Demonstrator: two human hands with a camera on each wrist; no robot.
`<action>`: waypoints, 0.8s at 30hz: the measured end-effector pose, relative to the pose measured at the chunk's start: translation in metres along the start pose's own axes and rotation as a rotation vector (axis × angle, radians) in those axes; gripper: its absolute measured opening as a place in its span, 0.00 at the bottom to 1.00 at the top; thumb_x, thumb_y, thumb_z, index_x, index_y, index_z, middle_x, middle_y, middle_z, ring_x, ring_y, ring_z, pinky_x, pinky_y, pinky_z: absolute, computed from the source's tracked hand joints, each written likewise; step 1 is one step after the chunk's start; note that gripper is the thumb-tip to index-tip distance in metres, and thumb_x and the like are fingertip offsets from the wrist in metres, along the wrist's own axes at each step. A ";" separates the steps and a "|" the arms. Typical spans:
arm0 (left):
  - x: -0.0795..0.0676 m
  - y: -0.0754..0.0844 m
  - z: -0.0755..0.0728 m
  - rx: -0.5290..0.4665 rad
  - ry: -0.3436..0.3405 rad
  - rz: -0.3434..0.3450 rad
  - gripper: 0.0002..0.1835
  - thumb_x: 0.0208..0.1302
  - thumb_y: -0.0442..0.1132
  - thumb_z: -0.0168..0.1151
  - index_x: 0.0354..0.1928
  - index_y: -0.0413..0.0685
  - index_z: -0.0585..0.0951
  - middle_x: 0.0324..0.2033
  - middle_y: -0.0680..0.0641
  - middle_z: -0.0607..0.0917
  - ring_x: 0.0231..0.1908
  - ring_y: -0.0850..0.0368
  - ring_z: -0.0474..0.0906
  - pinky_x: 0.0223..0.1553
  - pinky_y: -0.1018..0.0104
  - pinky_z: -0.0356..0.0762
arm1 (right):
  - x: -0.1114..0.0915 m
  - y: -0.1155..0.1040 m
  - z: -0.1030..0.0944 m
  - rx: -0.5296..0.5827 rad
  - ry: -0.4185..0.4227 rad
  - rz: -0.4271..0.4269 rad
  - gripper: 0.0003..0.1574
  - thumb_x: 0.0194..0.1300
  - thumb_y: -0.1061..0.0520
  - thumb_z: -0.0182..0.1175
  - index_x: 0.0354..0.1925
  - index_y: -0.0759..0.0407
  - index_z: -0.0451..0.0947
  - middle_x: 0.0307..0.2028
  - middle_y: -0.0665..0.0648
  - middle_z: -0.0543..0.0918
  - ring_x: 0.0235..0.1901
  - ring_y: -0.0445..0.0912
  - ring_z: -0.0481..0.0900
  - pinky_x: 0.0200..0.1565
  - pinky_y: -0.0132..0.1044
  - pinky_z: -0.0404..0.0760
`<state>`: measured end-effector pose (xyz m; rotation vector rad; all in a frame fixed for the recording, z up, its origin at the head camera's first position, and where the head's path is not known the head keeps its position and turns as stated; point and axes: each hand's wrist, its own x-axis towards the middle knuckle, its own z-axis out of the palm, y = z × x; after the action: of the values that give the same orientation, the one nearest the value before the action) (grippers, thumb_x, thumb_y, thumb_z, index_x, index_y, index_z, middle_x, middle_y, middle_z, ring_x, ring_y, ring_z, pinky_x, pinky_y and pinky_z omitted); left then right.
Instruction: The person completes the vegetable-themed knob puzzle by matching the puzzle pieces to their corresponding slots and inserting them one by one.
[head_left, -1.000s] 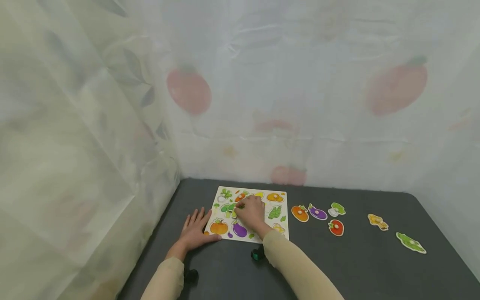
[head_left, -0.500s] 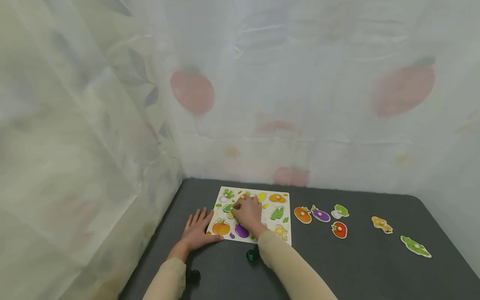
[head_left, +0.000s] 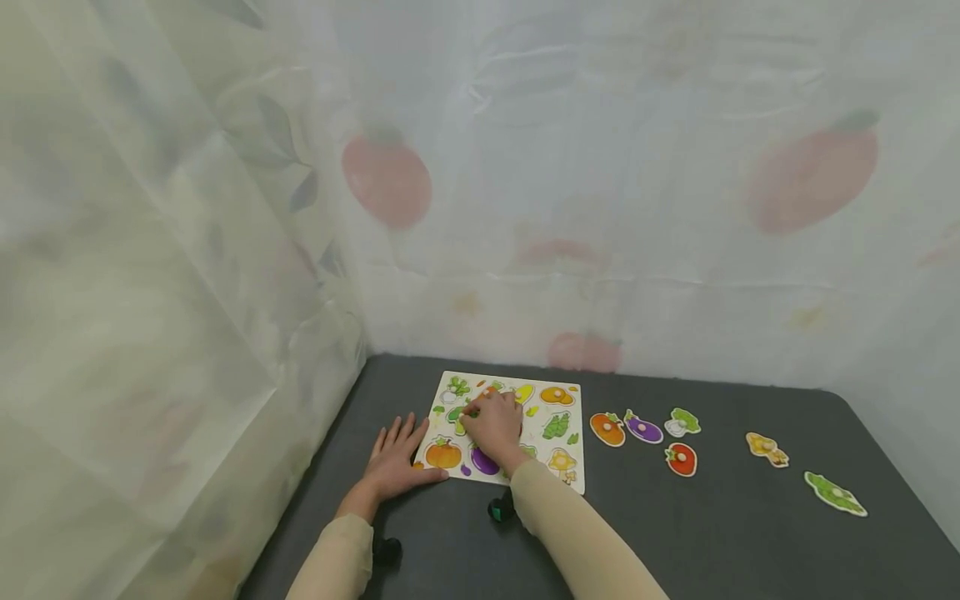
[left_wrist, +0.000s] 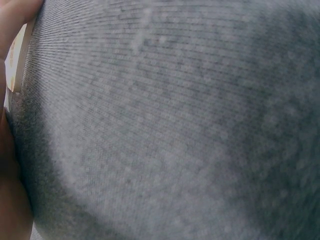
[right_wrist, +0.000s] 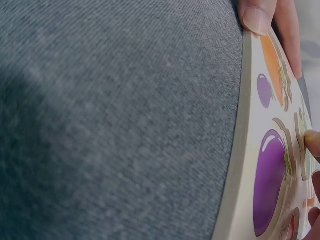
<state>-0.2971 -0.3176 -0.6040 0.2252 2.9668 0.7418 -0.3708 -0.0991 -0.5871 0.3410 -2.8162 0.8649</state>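
A white vegetable puzzle board (head_left: 534, 442) lies on the dark table. My left hand (head_left: 397, 462) rests flat at its left edge, fingers spread on the table and thumb along the front corner. In the right wrist view that thumb (right_wrist: 256, 20) touches the board's edge. My right hand (head_left: 497, 429) is over the board with curled fingers, pinching a broccoli puzzle piece (head_left: 454, 417) at the printed broccoli spot. The hand partly hides this piece; whether it lies flush is unclear. Nearer me on the board are the pumpkin picture (head_left: 443, 453) and eggplant picture (right_wrist: 268, 185).
Right of the board lie loose pieces: a pumpkin (head_left: 607, 429), an eggplant (head_left: 643, 428), a green-and-white vegetable (head_left: 682, 422) and a tomato (head_left: 681, 459). Farther right are a yellow mushroom-like piece (head_left: 767, 449) and a green pod-like piece (head_left: 835, 493). Curtains (head_left: 600, 208) enclose the table.
My right hand has shifted slightly left with the broccoli piece, which now lines up more closely with its printed spot. The left hand holds its place; the view has drifted a little.
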 end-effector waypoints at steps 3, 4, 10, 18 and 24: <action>0.000 0.002 -0.002 0.006 -0.009 -0.006 0.64 0.50 0.80 0.64 0.82 0.56 0.52 0.81 0.42 0.47 0.80 0.40 0.35 0.75 0.40 0.26 | 0.000 -0.002 -0.001 -0.001 -0.007 -0.003 0.07 0.65 0.43 0.68 0.37 0.38 0.91 0.45 0.51 0.82 0.57 0.58 0.71 0.60 0.63 0.67; 0.000 0.003 -0.002 -0.001 -0.006 -0.002 0.64 0.50 0.79 0.65 0.82 0.55 0.53 0.81 0.41 0.48 0.79 0.38 0.35 0.75 0.39 0.27 | 0.000 -0.002 -0.001 -0.002 -0.007 -0.005 0.07 0.65 0.43 0.68 0.37 0.38 0.91 0.45 0.51 0.82 0.57 0.59 0.71 0.60 0.63 0.67; 0.000 0.002 -0.002 -0.009 0.001 0.009 0.64 0.50 0.79 0.65 0.82 0.53 0.54 0.80 0.40 0.49 0.79 0.37 0.36 0.75 0.38 0.26 | -0.001 -0.003 -0.001 -0.006 -0.017 -0.013 0.08 0.65 0.43 0.68 0.38 0.38 0.92 0.46 0.52 0.82 0.57 0.58 0.71 0.60 0.63 0.67; 0.001 -0.001 0.002 0.000 0.003 -0.004 0.65 0.48 0.82 0.63 0.82 0.56 0.53 0.81 0.42 0.48 0.79 0.39 0.35 0.75 0.39 0.26 | -0.001 -0.003 -0.002 0.010 -0.018 -0.012 0.07 0.65 0.43 0.69 0.38 0.40 0.92 0.47 0.52 0.82 0.56 0.58 0.71 0.59 0.62 0.66; 0.001 -0.002 0.001 0.000 0.002 -0.002 0.66 0.47 0.82 0.63 0.82 0.57 0.53 0.81 0.43 0.47 0.79 0.39 0.35 0.75 0.40 0.25 | -0.003 -0.004 0.000 0.022 -0.012 -0.012 0.08 0.65 0.44 0.70 0.39 0.41 0.92 0.45 0.52 0.82 0.54 0.57 0.71 0.58 0.61 0.67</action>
<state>-0.2981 -0.3189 -0.6063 0.2222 2.9679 0.7425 -0.3670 -0.1018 -0.5851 0.3669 -2.8147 0.8949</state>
